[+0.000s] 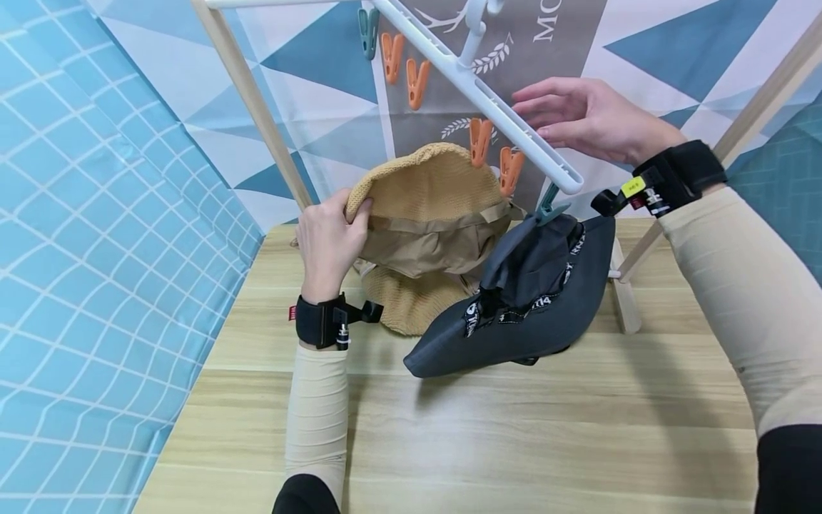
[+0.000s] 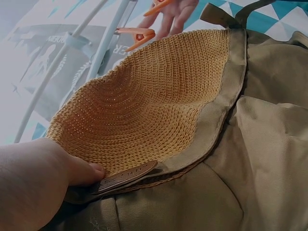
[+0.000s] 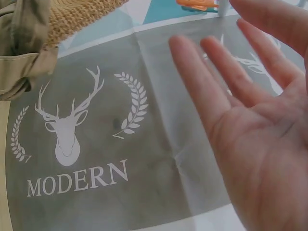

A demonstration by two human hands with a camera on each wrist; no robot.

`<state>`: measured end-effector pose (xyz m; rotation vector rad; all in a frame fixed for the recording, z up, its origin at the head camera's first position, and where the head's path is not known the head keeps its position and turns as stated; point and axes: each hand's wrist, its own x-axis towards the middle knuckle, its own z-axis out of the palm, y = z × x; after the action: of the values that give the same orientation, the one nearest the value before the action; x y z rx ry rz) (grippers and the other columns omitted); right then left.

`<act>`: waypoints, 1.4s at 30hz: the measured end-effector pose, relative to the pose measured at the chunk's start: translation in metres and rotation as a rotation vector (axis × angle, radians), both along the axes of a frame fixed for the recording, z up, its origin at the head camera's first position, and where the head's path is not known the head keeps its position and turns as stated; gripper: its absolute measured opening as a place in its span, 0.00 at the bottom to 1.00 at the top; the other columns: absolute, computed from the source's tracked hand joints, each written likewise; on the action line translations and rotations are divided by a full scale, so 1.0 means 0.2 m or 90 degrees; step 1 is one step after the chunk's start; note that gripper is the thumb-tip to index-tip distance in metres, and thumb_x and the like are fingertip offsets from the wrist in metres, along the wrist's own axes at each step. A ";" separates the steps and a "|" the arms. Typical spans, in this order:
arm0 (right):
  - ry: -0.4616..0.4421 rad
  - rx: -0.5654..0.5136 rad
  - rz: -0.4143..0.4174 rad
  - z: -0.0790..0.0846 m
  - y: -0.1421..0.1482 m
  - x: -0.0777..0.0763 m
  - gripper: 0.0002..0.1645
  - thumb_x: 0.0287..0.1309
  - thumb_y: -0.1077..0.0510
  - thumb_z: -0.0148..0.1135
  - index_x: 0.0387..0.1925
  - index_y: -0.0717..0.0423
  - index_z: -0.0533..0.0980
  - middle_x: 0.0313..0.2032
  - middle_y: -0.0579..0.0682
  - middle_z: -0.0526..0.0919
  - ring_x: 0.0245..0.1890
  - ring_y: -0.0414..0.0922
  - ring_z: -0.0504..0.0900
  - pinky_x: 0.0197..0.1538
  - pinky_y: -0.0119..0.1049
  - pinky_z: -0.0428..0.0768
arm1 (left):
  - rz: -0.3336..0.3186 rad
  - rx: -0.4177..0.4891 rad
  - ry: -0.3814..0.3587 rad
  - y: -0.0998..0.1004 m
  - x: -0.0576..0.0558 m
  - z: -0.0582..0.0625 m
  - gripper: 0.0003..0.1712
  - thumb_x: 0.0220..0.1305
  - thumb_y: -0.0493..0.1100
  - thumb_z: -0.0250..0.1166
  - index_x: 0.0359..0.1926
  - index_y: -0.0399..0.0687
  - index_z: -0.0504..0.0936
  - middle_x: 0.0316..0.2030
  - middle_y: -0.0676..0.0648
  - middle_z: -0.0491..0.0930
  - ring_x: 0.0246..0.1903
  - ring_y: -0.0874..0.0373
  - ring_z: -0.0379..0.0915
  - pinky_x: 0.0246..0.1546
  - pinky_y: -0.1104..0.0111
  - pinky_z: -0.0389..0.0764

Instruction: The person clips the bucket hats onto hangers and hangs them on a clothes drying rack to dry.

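Observation:
My left hand (image 1: 330,239) pinches the brim of a tan woven sun hat (image 1: 430,182), thumb on the near side. In the left wrist view, the hat's coarse knit (image 2: 159,91) meets a brown fabric crown, with a small leather tag (image 2: 127,177) beside the thumb. My right hand (image 1: 587,118) is raised behind the white hanger bar (image 1: 478,89), its fingers apart and holding nothing. A dark grey bucket hat (image 1: 526,300) hangs by a green clip (image 1: 549,207) from the bar's near end. Orange clips (image 1: 479,143) hang along the bar, close to the tan hat.
Wooden rack posts (image 1: 253,100) stand at left and right. A wood-grain table (image 1: 449,442) lies below. Blue checked cloth (image 1: 109,214) covers the left side, and a patterned cloth (image 1: 321,50) with deer prints hangs behind. Another green clip (image 1: 368,32) hangs at the bar's far end.

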<state>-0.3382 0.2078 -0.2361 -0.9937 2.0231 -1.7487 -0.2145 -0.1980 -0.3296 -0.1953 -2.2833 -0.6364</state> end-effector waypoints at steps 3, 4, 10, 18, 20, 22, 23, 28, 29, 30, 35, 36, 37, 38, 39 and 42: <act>-0.007 -0.028 0.017 0.01 -0.03 -0.03 0.32 0.76 0.75 0.62 0.76 0.56 0.78 0.68 0.48 0.88 0.65 0.42 0.89 0.59 0.30 0.90 | -0.003 -0.005 -0.003 0.01 0.01 0.00 0.22 0.81 0.49 0.70 0.29 0.42 0.79 0.17 0.47 0.63 0.17 0.44 0.63 0.23 0.61 0.54; -0.010 -0.036 0.020 0.01 -0.04 -0.04 0.31 0.76 0.76 0.61 0.75 0.57 0.78 0.67 0.48 0.89 0.64 0.42 0.90 0.59 0.31 0.90 | -0.005 -0.005 -0.004 0.01 0.01 0.00 0.22 0.81 0.49 0.70 0.29 0.42 0.79 0.17 0.47 0.63 0.17 0.44 0.64 0.23 0.61 0.55; -0.041 -0.106 0.061 0.00 -0.10 -0.06 0.30 0.75 0.80 0.58 0.72 0.60 0.80 0.65 0.52 0.90 0.62 0.45 0.93 0.60 0.37 0.91 | -0.009 -0.005 -0.007 0.03 0.02 0.00 0.22 0.81 0.49 0.69 0.29 0.43 0.78 0.17 0.48 0.62 0.16 0.45 0.62 0.23 0.61 0.54; -0.019 -0.105 0.091 -0.01 -0.20 -0.05 0.32 0.73 0.79 0.62 0.73 0.57 0.79 0.63 0.51 0.92 0.57 0.44 0.94 0.58 0.34 0.92 | -0.014 -0.008 -0.007 0.05 0.03 0.01 0.24 0.81 0.49 0.69 0.26 0.45 0.75 0.16 0.49 0.60 0.16 0.46 0.61 0.23 0.61 0.54; -0.003 -0.073 0.082 -0.01 -0.22 -0.04 0.34 0.71 0.78 0.65 0.73 0.55 0.79 0.61 0.50 0.93 0.54 0.43 0.95 0.56 0.31 0.91 | -0.014 -0.008 -0.008 0.06 0.03 0.01 0.23 0.81 0.49 0.69 0.27 0.45 0.76 0.16 0.49 0.60 0.16 0.46 0.61 0.23 0.61 0.54; 0.004 -0.056 0.077 -0.01 -0.23 -0.03 0.34 0.70 0.77 0.67 0.73 0.56 0.79 0.62 0.50 0.93 0.55 0.43 0.94 0.56 0.30 0.90 | -0.016 -0.008 -0.011 0.07 0.03 0.01 0.23 0.81 0.49 0.69 0.27 0.45 0.77 0.17 0.49 0.60 0.16 0.47 0.60 0.23 0.61 0.53; 0.005 -0.052 0.076 -0.01 -0.24 -0.03 0.33 0.71 0.76 0.68 0.74 0.56 0.79 0.62 0.50 0.92 0.57 0.43 0.94 0.57 0.29 0.90 | -0.016 -0.007 -0.012 0.07 0.03 0.01 0.23 0.81 0.49 0.69 0.27 0.45 0.76 0.17 0.49 0.59 0.16 0.47 0.59 0.23 0.61 0.52; 0.016 -0.033 0.038 -0.01 -0.24 -0.01 0.30 0.73 0.72 0.68 0.73 0.56 0.82 0.60 0.50 0.93 0.58 0.42 0.94 0.58 0.29 0.90 | -0.019 -0.010 -0.020 0.09 0.03 0.01 0.25 0.82 0.49 0.68 0.25 0.47 0.73 0.17 0.50 0.58 0.16 0.48 0.56 0.23 0.62 0.51; 0.021 -0.022 0.026 -0.02 -0.24 -0.01 0.29 0.74 0.71 0.68 0.73 0.55 0.82 0.60 0.50 0.94 0.57 0.42 0.94 0.58 0.29 0.89 | -0.019 -0.010 -0.020 0.09 0.02 0.01 0.25 0.82 0.49 0.68 0.25 0.47 0.72 0.17 0.50 0.58 0.16 0.48 0.57 0.23 0.62 0.51; 0.030 -0.009 0.009 -0.02 -0.24 0.00 0.28 0.75 0.70 0.69 0.72 0.55 0.83 0.58 0.49 0.94 0.55 0.42 0.94 0.57 0.28 0.89 | -0.019 -0.010 -0.021 0.09 0.02 0.01 0.25 0.82 0.49 0.68 0.25 0.47 0.72 0.17 0.50 0.58 0.16 0.48 0.57 0.23 0.62 0.52; 0.042 0.045 -0.037 -0.02 -0.25 0.01 0.26 0.77 0.65 0.68 0.73 0.53 0.83 0.54 0.47 0.96 0.52 0.42 0.95 0.56 0.30 0.85 | -0.017 -0.012 -0.021 0.09 0.02 0.01 0.25 0.81 0.48 0.68 0.25 0.48 0.72 0.17 0.50 0.59 0.17 0.48 0.58 0.23 0.61 0.53; 0.039 0.048 -0.040 -0.02 -0.25 0.01 0.26 0.77 0.64 0.68 0.72 0.53 0.83 0.53 0.47 0.97 0.52 0.43 0.95 0.56 0.31 0.84 | -0.015 -0.014 -0.022 0.09 0.02 0.01 0.25 0.81 0.48 0.68 0.25 0.48 0.72 0.17 0.50 0.59 0.17 0.48 0.58 0.24 0.61 0.53; 0.032 0.044 -0.037 -0.02 -0.26 0.02 0.25 0.77 0.64 0.68 0.72 0.54 0.83 0.53 0.48 0.97 0.53 0.43 0.95 0.57 0.31 0.84 | -0.013 -0.016 -0.023 0.09 0.02 0.02 0.24 0.81 0.48 0.68 0.25 0.47 0.73 0.17 0.50 0.59 0.18 0.48 0.58 0.24 0.61 0.53; 0.019 0.033 -0.032 -0.02 -0.26 0.02 0.25 0.78 0.65 0.68 0.72 0.56 0.83 0.52 0.50 0.97 0.55 0.44 0.96 0.60 0.32 0.85 | -0.012 -0.020 -0.025 0.09 0.02 0.02 0.24 0.81 0.48 0.68 0.25 0.47 0.74 0.17 0.50 0.60 0.18 0.47 0.59 0.24 0.61 0.54; 0.010 0.023 -0.028 -0.02 -0.26 0.02 0.24 0.77 0.65 0.68 0.71 0.57 0.83 0.52 0.51 0.97 0.56 0.44 0.96 0.61 0.33 0.86 | -0.010 -0.025 -0.027 0.09 0.02 0.02 0.23 0.80 0.48 0.68 0.26 0.46 0.75 0.17 0.50 0.60 0.18 0.47 0.60 0.24 0.60 0.55; -0.007 -0.012 -0.017 -0.03 -0.28 0.03 0.24 0.76 0.67 0.68 0.70 0.58 0.84 0.51 0.52 0.97 0.56 0.45 0.96 0.63 0.33 0.87 | -0.009 -0.039 -0.037 0.09 0.02 0.02 0.20 0.79 0.49 0.70 0.28 0.45 0.81 0.17 0.49 0.65 0.19 0.45 0.65 0.25 0.59 0.59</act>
<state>-0.3312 0.1523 -0.2412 -0.9641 2.0257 -1.7857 -0.2107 -0.1800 -0.3262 -0.2252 -2.3610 -0.5861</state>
